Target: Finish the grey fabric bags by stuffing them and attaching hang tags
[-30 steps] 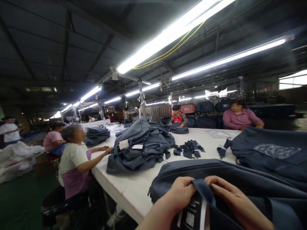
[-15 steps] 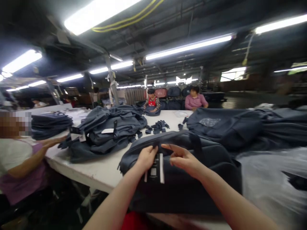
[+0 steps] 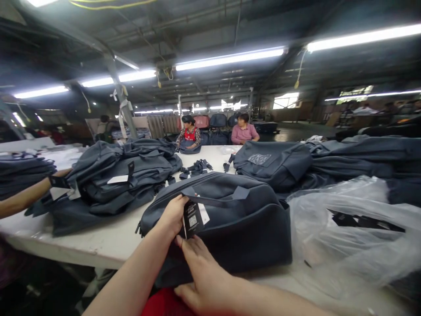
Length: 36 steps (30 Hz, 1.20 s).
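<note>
A dark navy bag (image 3: 230, 193) lies in front of me, with a carry strap (image 3: 217, 202) along its upper side. A black hang tag (image 3: 193, 218) with white print and a square code hangs at the strap's left end, a white label (image 3: 203, 214) behind it. My left hand (image 3: 174, 215) is closed at the tag's top left edge, close to the strap end. Below it, my right hand (image 3: 205, 267) is held with fingers stretched towards the tag's lower edge and the thumb apart. Whether its fingertips touch the tag is hard to see.
A heap of navy bags (image 3: 125, 175) with tags lies left, where a co-worker's arm (image 3: 29, 197) reaches in. Small dark strap pieces (image 3: 199, 167) lie mid-table (image 3: 115, 243). More bags (image 3: 272, 162) and a clear plastic bag (image 3: 329, 245) with black tags are right. Two people sit beyond.
The black tag now faces me, printed side showing, where earlier white strips hung. My right hand has moved from above the bag to below the tag. The view has shifted to the right.
</note>
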### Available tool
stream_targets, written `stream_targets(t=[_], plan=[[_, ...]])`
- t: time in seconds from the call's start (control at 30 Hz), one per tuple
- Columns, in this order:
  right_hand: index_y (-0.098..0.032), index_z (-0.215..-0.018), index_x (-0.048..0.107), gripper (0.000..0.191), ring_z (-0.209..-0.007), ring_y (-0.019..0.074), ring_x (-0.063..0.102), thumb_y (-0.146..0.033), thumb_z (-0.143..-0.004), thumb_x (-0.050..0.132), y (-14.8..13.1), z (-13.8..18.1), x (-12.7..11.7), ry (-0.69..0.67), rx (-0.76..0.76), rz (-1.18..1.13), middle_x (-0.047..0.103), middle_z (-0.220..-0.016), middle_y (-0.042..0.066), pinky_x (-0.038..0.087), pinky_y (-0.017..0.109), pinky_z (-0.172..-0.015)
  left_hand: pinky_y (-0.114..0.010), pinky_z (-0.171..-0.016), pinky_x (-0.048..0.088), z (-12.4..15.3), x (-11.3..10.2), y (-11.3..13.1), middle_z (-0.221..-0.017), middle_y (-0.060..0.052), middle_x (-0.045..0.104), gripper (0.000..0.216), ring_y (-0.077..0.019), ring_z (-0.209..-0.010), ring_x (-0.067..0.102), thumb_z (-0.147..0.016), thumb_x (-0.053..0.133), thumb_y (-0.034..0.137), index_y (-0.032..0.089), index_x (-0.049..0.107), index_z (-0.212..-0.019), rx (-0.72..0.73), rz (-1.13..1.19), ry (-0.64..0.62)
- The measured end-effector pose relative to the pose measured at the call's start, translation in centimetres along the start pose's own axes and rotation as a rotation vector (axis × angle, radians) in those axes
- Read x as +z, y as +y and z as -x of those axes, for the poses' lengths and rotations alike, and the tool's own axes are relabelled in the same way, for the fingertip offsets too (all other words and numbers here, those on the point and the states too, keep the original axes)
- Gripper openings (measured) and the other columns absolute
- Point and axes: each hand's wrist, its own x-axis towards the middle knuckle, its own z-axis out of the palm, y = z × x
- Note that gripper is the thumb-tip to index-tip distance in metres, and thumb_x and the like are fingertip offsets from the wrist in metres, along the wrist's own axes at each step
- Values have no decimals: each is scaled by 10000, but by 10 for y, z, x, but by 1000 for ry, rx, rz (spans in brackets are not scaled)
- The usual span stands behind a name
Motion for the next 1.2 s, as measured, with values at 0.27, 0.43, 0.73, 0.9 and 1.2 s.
stream_targets(t=[0.27, 0.43, 0.73, 0.9, 1.2], plan=[[-190, -1137, 622, 415, -1052, 290, 623, -266, -739, 530, 45, -20, -41, 551, 307, -848, 670, -1116, 90, 555, 414, -809, -295, -646, 517, 20, -13, -6, -817, -84, 695, 376, -203, -713, 636, -742, 694, 408, 113, 679, -974, -37, 143, -65], [-204, -1179, 610, 483, -1055, 267, 624, -408, -750, 696, 41, -22, -75, 307, 296, -607, 660, -1177, 86, 532, 360, -827, -337, -786, 486, 20, -8, -15, -856, -66, 681, 398, -231, -852, 628, -872, 509, 498, 153, 691, -952, 305, -328, -4], [-137, -969, 683, 420, -878, 261, 677, -491, -745, 720, 68, -35, -85, 208, 259, -422, 722, -945, 98, 543, 370, -796, -328, -883, 470, 37, -8, 4, -1013, -64, 692, 298, -215, -968, 629, -942, 415, 264, 222, 685, -1060, 589, -891, 16], [-145, -1018, 682, 443, -826, 249, 675, -517, -779, 684, 69, -27, -104, 169, 325, -356, 720, -926, 95, 549, 342, -719, -294, -855, 491, 26, -22, 7, -946, -56, 700, 265, -193, -918, 640, -930, 466, 253, 194, 712, -850, 607, -911, 87], [-176, -949, 654, 173, -733, 175, 626, -301, -836, 614, 43, 9, -79, 46, 327, -126, 681, -826, 23, 518, 275, -655, -384, -916, 476, 25, -30, 16, -1007, -67, 696, 169, -237, -972, 621, -825, 595, 170, 178, 712, -947, 651, -934, 44]])
